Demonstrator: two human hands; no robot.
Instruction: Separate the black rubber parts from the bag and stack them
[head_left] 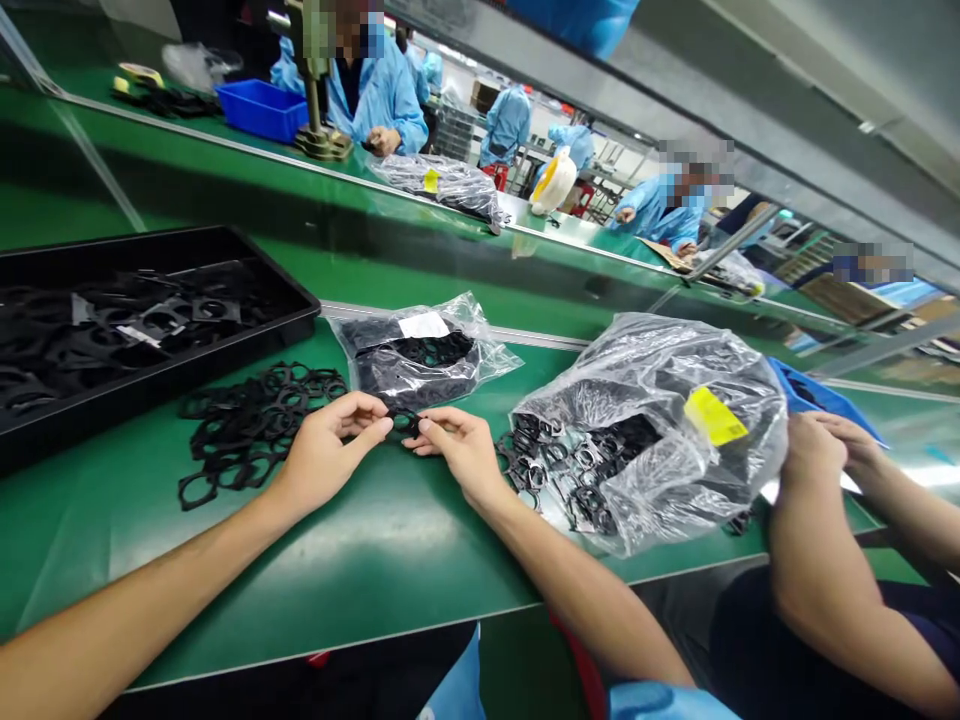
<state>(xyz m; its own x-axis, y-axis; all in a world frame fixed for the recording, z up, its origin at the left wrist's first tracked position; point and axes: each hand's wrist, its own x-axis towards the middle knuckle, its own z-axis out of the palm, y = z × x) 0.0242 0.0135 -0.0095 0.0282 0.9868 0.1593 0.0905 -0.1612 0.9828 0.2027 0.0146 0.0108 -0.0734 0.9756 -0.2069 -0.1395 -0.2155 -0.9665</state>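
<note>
Between my two hands, just above the green bench, is a small black ring-shaped plastic part (403, 421). Thumb and fingers of my left hand (334, 440) pinch its left side. On its other side, my right hand (463, 445) grips it with thumb and fingertips. Left of my left hand lies a loose pile of similar black ring parts (259, 425). Behind my hands rests a clear plastic bag (412, 350) with black parts and a white label. To the right, a larger clear bag (675, 400) with a yellow label spills black parts from its mouth.
A black tray (304, 310) full of black parts stands at the left. A co-worker's hands (825, 440) are close by at the right, beside a blue bin (817, 395). Across a low divider are a blue basket (262, 110), a hand press (319, 130) and people in blue coats.
</note>
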